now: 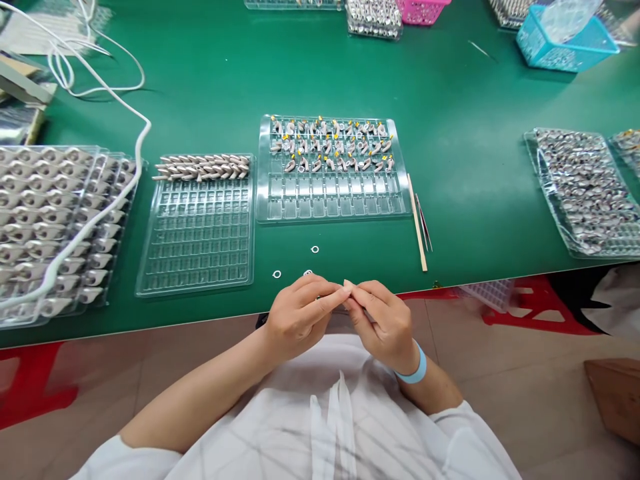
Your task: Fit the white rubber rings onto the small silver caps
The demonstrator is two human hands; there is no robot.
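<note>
My left hand [303, 310] and my right hand [381, 319] meet at the fingertips just off the table's near edge. Both are closed in a pinch, and whatever lies between the fingers is too hidden to name. Small white rings [315, 249] lie on the green table ahead of my left hand, one of them partly covered by its fingers. Beyond them sits a clear tray [333, 217] whose far rows hold small grey metal parts with yellow bits. Right of it lie a wooden stick [417, 227] and metal tweezers [424, 223].
On the left, a clear tray [195, 283] holds grey parts along its far end, beside stacked trays [113, 280] crossed by a white cable [143, 143]. At right lies another full tray [545, 200]. A blue basket [565, 57] and a pink basket [423, 12] stand at the back.
</note>
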